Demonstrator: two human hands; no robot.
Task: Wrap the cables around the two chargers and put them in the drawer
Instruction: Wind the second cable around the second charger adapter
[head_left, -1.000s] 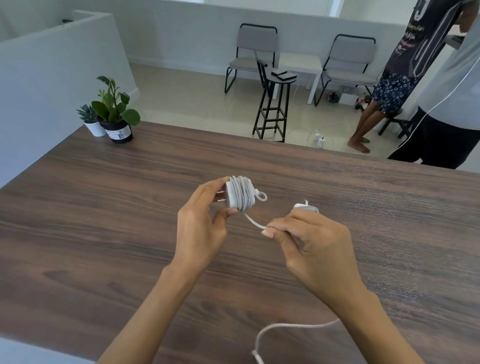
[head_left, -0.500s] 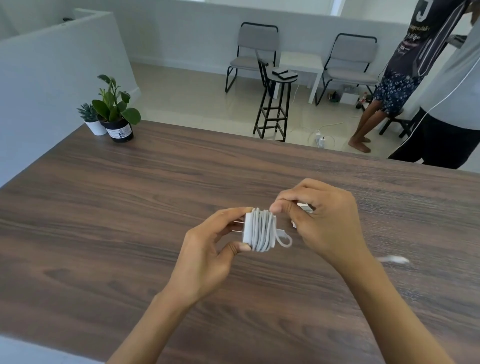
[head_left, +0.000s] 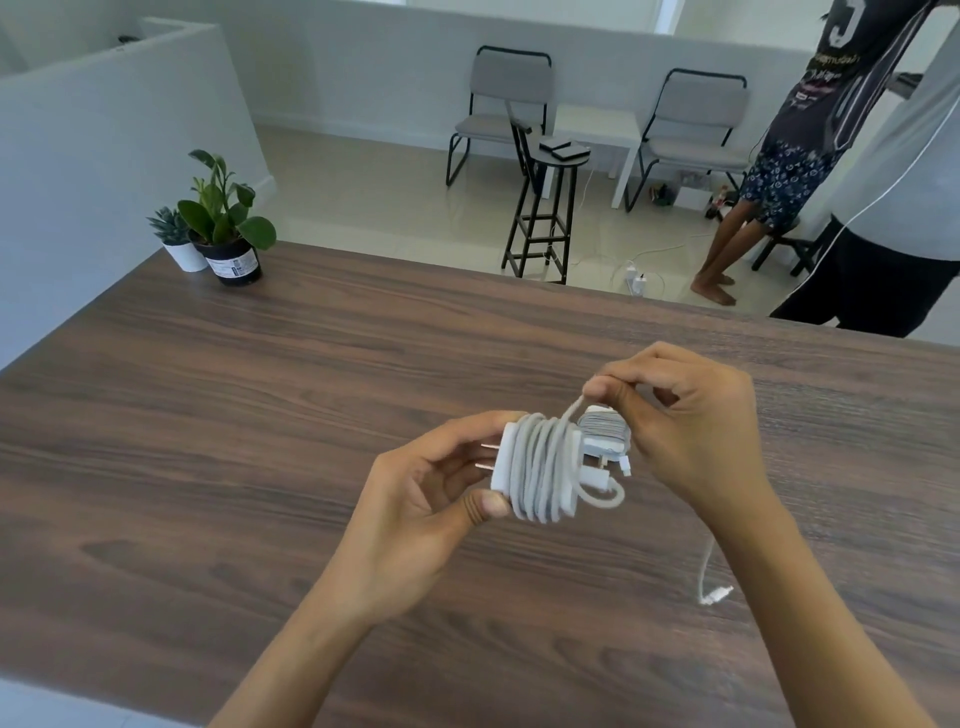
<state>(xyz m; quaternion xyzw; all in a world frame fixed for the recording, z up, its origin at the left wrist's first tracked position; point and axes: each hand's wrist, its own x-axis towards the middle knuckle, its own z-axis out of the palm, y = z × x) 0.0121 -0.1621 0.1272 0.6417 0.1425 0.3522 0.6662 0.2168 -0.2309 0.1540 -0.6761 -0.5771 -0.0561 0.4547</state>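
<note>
My left hand (head_left: 415, 499) grips a white charger (head_left: 540, 470) above the brown table (head_left: 208, 415), prongs pointing left, with several turns of white cable around its body. My right hand (head_left: 691, 421) pinches that cable (head_left: 571, 413) just above the charger. The loose end of the cable, with its plug (head_left: 716, 595), hangs below my right wrist near the tabletop. A second charger (head_left: 602, 434), wrapped in its own cable, lies on the table right behind the first, partly hidden by my right hand. No drawer is in view.
Two potted plants (head_left: 218, 234) stand at the table's far left corner. Beyond the far edge are a black stool (head_left: 545, 208), two grey chairs (head_left: 504, 104) and two people (head_left: 810, 156) standing at the right. A white partition wall runs along the left.
Both hands have dropped lower and nearer. My right hand swung the cable up and over the charger, adding turns. The loose end has shortened and moved from my lap side to the right.
</note>
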